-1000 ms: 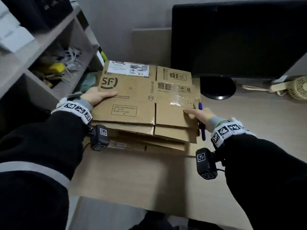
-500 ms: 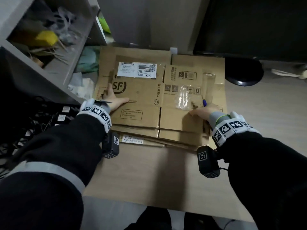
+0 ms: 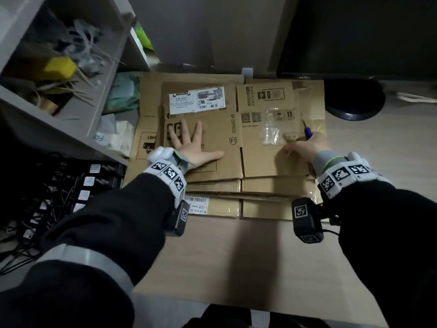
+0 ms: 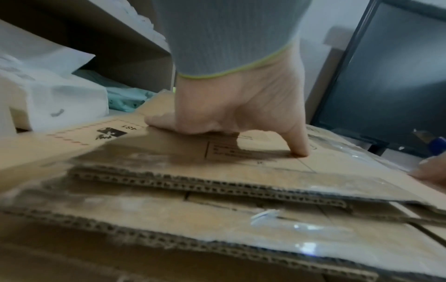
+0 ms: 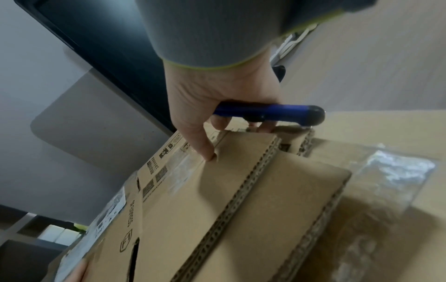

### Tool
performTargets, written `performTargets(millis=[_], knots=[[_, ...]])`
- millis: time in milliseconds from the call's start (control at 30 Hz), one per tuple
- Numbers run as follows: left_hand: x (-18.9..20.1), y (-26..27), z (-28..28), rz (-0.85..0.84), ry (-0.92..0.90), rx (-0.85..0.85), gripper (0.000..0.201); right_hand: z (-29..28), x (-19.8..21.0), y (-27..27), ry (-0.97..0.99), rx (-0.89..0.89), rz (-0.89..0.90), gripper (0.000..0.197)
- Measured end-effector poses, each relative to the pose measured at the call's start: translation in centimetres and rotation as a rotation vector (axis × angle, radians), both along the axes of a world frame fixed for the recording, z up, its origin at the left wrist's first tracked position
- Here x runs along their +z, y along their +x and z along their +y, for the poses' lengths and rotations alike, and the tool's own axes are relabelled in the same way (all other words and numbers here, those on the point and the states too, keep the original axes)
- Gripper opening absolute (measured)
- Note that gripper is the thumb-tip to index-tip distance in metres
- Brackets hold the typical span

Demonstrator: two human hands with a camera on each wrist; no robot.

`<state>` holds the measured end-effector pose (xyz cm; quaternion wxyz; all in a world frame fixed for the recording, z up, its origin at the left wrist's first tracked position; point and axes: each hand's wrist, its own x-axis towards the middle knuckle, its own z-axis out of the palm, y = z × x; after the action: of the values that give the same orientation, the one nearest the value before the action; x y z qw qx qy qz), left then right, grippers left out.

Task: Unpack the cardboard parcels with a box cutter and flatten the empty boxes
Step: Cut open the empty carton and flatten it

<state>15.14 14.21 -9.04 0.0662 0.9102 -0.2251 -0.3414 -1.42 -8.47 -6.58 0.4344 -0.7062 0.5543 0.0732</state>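
Note:
A flattened brown SF Express box point(image 3: 220, 138) point(image 5: 241, 190) with a white shipping label point(image 3: 196, 100) lies on top of a stack of flattened cardboard point(image 3: 236, 204) point(image 4: 217, 219) on the desk. My left hand point(image 3: 189, 143) point(image 4: 231, 112) presses flat on its left half, fingers spread and straight. My right hand point(image 3: 305, 147) point(image 5: 217, 106) rests on the right half with the blue box cutter point(image 3: 308, 132) point(image 5: 267, 112) held in its curled fingers, thumb tip touching the cardboard. Loose clear tape point(image 3: 274, 129) clings to the right panel.
A grey shelf unit point(image 3: 59, 79) with clutter stands at the left, with cables point(image 3: 47, 197) below it. A dark monitor point(image 3: 354, 31) and its round black base point(image 3: 354, 100) stand at the back right. White bags point(image 4: 48, 91) lie left of the stack. Bare desk point(image 3: 236, 256) lies in front.
The flattened box has been lowered onto the stack. My left hand moved from gripping the box's left edge to pressing flat on top. The head view tilted downward.

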Motion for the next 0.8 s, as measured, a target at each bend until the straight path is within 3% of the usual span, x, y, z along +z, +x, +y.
performTargets(millis=[333,467,567,633,733,800], knots=[[-1.6,0.7,-1.4,-0.062,0.111,-0.064,0.122,-0.7,-0.7,1.1,0.015,0.149,0.136,0.042],[0.3,0.3,-2.1,-0.054,0.172,-0.026,0.122,0.0,1.5,0.7,-0.173,0.161,0.202,0.038],[2.8,-0.7,-3.5,-0.125,0.164,-0.016,0.12,0.0,3.9,0.7,-0.224,0.086,-0.013,0.038],[4.8,-1.9,-4.7,-0.201,0.056,-0.02,0.111,0.9,5.3,1.1,-0.099,0.037,-0.24,0.031],[8.2,-4.0,-6.3,-0.248,-0.194,-0.146,0.076,2.9,7.9,1.9,0.11,-0.043,-0.471,0.024],[10.4,-5.6,-7.2,-0.091,-0.356,-0.283,0.052,3.8,9.3,2.0,0.144,-0.049,-0.53,0.028]])
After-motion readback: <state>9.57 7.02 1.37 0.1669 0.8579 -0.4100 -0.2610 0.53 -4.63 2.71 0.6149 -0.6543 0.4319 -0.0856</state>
